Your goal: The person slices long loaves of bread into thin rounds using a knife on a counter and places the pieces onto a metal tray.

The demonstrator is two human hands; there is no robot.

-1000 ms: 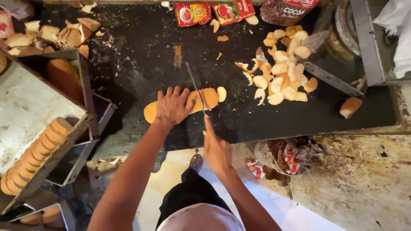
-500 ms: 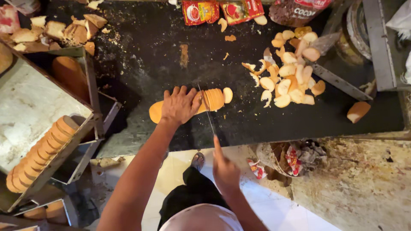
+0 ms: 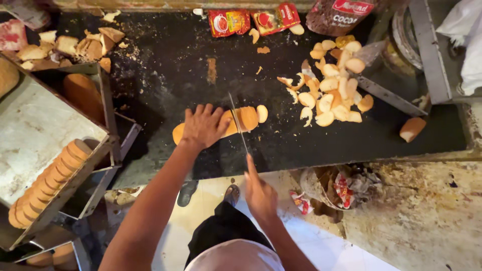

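Seen from above, the left hand (image 3: 203, 126) lies flat with fingers spread over a long orange-brown bread loaf (image 3: 244, 119) on a dark counter (image 3: 165, 65), pinning it down. The right hand (image 3: 260, 193) is closed around the handle of a long knife (image 3: 238, 123), whose blade crosses the loaf just past the left fingertips, with one cut slice (image 3: 262, 113) lying beyond the blade at the loaf's end. Slicing well here seems to call for keeping the left fingertips back from the blade and the loaf steady; a pile of cut slices (image 3: 331, 85) lies well beyond the knife.
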